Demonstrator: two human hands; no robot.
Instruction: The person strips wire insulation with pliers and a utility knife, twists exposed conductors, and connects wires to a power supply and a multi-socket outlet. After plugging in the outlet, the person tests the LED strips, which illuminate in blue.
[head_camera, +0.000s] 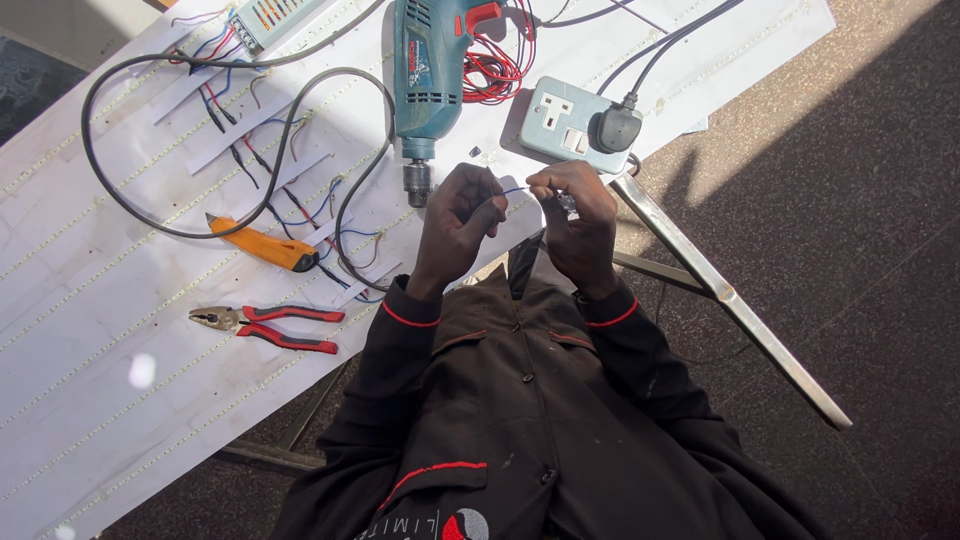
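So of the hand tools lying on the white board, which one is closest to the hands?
The blue electric drill: its chuck points at the left hand, far closer than the orange utility knife or red-handled pliers.

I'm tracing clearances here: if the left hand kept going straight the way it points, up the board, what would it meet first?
Probably the drill: its chuck sits just ahead of the left hand, which pinches a thin blue wire. Height above the white board is unclear.

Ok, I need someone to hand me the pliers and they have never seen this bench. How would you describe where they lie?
Start at the big white board that covers the bench, crossed by thin light strips. Find the blue drill at its top, then the orange utility knife lower left of it. The pliers lie just below that knife, the only tool with red handles and bare metal jaws pointing left.
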